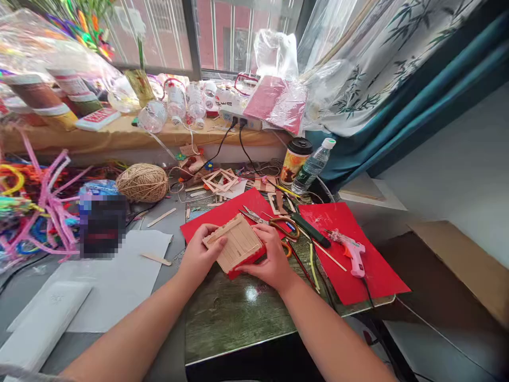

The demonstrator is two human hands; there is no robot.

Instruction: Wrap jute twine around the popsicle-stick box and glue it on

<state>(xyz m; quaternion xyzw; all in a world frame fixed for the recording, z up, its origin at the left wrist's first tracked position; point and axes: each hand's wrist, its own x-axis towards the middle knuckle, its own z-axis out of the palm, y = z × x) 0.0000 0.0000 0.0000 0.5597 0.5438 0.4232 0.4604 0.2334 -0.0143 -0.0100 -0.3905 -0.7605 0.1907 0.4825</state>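
Between both hands I hold a small panel of craft sticks (237,245), laid side by side, with red showing along its lower edge. My left hand (202,248) grips its left side, thumb resting on the front face. On the right edge, my right hand (272,260) has its thumb below and fingers above. Just behind the panel lie scissors (292,228) with open blades on a red sheet (248,200). A dark green-handled tool (314,231) rests right of the scissors.
A pink glue gun (356,257) lies on another red sheet (382,286) at right. A bottle (314,167) and a lidded cup (295,159) stand behind. Loose stick frames (220,181), a twine ball (142,182) and pipe cleaners (47,212) crowd the back and left.
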